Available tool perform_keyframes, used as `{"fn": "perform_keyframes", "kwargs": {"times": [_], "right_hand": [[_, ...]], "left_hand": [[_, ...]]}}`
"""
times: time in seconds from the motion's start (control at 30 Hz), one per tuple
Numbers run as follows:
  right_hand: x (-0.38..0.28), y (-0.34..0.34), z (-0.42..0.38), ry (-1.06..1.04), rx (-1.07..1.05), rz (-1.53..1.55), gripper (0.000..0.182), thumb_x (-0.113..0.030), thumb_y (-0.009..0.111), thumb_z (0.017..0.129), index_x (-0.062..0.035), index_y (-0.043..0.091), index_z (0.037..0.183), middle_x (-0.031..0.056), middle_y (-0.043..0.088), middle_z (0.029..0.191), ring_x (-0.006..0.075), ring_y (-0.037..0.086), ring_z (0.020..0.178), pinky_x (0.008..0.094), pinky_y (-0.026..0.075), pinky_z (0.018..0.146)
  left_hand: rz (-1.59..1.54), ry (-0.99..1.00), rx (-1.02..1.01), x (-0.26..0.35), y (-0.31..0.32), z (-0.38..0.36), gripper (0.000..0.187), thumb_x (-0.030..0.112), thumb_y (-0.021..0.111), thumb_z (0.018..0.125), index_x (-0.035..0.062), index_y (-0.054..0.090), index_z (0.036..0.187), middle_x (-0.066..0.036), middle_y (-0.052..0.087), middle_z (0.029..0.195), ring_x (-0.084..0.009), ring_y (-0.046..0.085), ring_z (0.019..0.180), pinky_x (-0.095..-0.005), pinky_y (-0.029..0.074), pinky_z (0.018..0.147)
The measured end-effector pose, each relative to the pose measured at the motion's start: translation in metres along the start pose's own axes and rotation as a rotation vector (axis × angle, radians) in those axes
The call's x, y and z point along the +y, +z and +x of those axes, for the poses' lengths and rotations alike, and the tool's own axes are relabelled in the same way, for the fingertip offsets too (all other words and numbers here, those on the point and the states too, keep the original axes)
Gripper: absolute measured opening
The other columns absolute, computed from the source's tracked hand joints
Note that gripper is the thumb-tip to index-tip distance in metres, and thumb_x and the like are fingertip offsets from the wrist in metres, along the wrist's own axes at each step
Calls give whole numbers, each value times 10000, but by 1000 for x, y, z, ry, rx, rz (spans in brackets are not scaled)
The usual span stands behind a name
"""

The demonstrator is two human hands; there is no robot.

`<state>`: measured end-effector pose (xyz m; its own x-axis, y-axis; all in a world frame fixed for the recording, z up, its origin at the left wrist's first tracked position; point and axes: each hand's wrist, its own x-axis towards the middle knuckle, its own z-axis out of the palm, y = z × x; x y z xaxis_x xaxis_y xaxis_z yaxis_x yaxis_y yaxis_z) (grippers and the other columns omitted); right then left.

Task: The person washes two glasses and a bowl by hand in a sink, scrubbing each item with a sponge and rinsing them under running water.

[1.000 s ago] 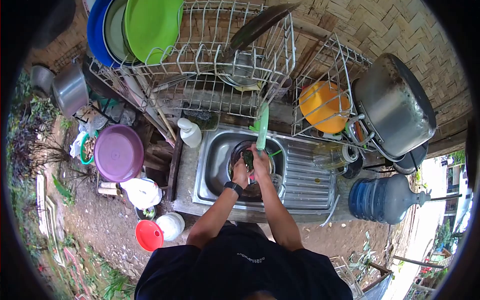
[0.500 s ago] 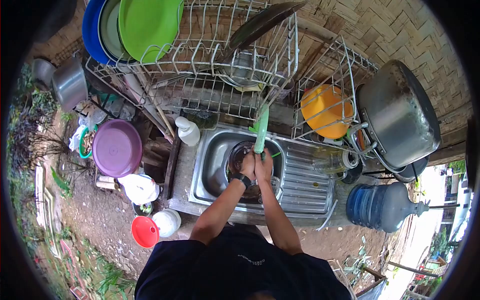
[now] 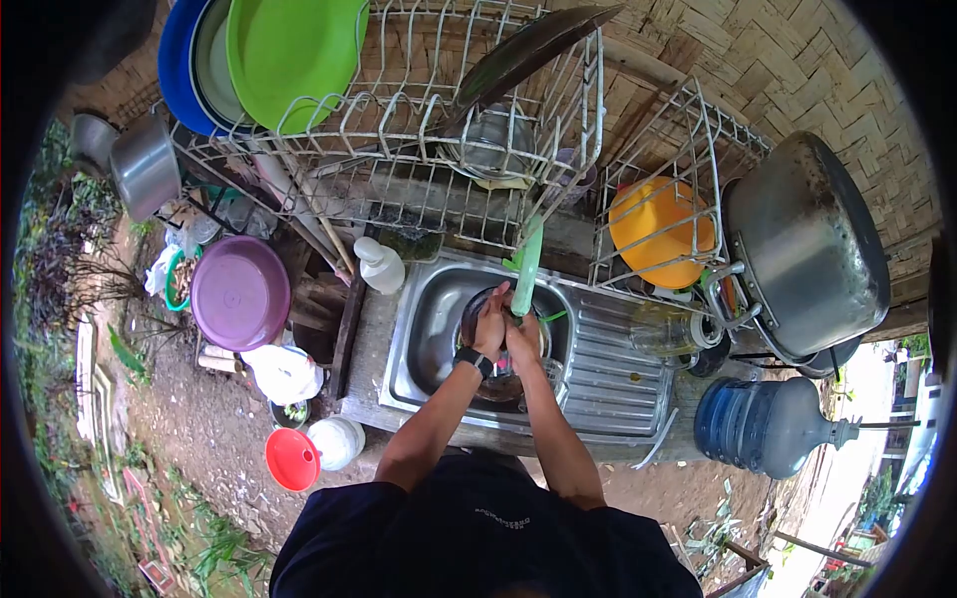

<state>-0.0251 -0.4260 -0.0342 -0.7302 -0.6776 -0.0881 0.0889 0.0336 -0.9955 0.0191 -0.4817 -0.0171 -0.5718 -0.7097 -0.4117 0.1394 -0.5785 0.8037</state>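
Note:
My left hand (image 3: 489, 333), with a dark watch on its wrist, is over the sink with its fingers stretched out. Touching it along the inner side is my right hand (image 3: 523, 341), whose fingers look extended but are partly hidden. I see nothing held in either hand. A pale green tube (image 3: 528, 274) comes down from above and ends right at the fingers. Beneath the hands, a dark round pan (image 3: 472, 324) sits in the steel sink (image 3: 424, 344), with other items in it too covered to make out.
A white pump bottle (image 3: 379, 267) stands left of the basin. On the right are the ribbed drainboard (image 3: 623, 384), a clear jar (image 3: 663, 334) and a blue water jug (image 3: 763, 424). A wire dish rack (image 3: 399, 125) and a large pot (image 3: 812, 249) stand around the sink.
My hands have shifted against each other; the left fingers are now straighter and reach higher beside the tube's end. The whole view has moved slightly.

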Motion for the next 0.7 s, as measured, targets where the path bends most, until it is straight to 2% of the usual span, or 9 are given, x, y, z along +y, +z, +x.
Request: {"fn": "perform_keyframes", "kwargs": {"times": [0.1, 0.2, 0.23, 0.33, 0.4, 0.47, 0.5, 0.6, 0.7], "right_hand": [[6, -11, 8, 204, 108, -305, 272, -241, 500, 955, -2, 611, 1022, 93, 637, 923, 189, 595, 869, 325, 461, 766], [14, -9, 7, -48, 148, 50, 330, -304, 476, 967, -4, 611, 947, 68, 617, 806, 162, 563, 748, 327, 457, 688], [6, 0, 0, 54, 173, 244, 306, -290, 493, 962, -6, 599, 922, 62, 589, 786, 139, 519, 722, 300, 447, 681], [21, 7, -2, -3, 281, 141, 262, -247, 480, 964, -10, 591, 944, 55, 591, 787, 142, 528, 735, 294, 447, 702], [49, -4, 9, -160, 293, -61, 221, -211, 472, 964, -20, 571, 1014, 46, 595, 793, 150, 545, 756, 289, 449, 726], [57, -16, 20, 83, 150, -39, 230, -207, 467, 964, -33, 548, 1090, 40, 595, 787, 174, 567, 762, 296, 455, 749], [66, -18, 24, -18, 189, -154, 266, -242, 463, 965, -64, 522, 1154, 36, 594, 770, 179, 587, 733, 311, 479, 663], [-11, -15, 11, 617, 110, 564, 267, -274, 453, 965, -82, 547, 1124, 40, 602, 773, 155, 587, 670, 293, 470, 526], [-46, -12, 0, 681, 17, 748, 208, -237, 487, 943, -79, 584, 1038, 54, 597, 752, 136, 559, 553, 234, 403, 405]], "left_hand": [[179, 174, -72, -25, -1, 8, 387, 260, 359, 993, 23, 523, 1251, -81, 565, 1215, -160, 524, 1094, -286, 387, 951], [224, 90, 0, -44, 1, 2, 363, 223, 370, 978, 24, 531, 1235, -88, 587, 1150, -171, 543, 1046, -284, 401, 929], [70, 90, -13, -21, 10, -9, 362, 224, 368, 980, 26, 525, 1240, -96, 590, 1124, -179, 540, 1052, -286, 395, 935], [88, -109, -83, -38, -11, -3, 389, 266, 366, 988, 28, 519, 1255, -107, 582, 1137, -179, 530, 1079, -286, 389, 941], [134, 53, -26, -27, 0, -29, 368, 264, 439, 975, 7, 558, 1211, -102, 580, 1153, -172, 525, 1090, -288, 385, 948], [169, 137, -2, -33, -10, -39, 352, 249, 480, 965, -9, 579, 1184, -88, 598, 1127, -166, 540, 1061, -284, 389, 942], [129, 176, 43, -31, -16, -39, 338, 234, 492, 961, -11, 587, 1174, -88, 612, 1117, -164, 558, 1037, -277, 408, 919], [14, 293, 184, -17, -47, -34, 294, 190, 530, 950, -16, 613, 1143, -88, 654, 1085, -155, 611, 963, -254, 464, 850], [396, 347, 275, -21, -62, -13, 242, 161, 537, 940, -9, 628, 1087, -90, 679, 962, -143, 622, 861, -264, 489, 762]]}}
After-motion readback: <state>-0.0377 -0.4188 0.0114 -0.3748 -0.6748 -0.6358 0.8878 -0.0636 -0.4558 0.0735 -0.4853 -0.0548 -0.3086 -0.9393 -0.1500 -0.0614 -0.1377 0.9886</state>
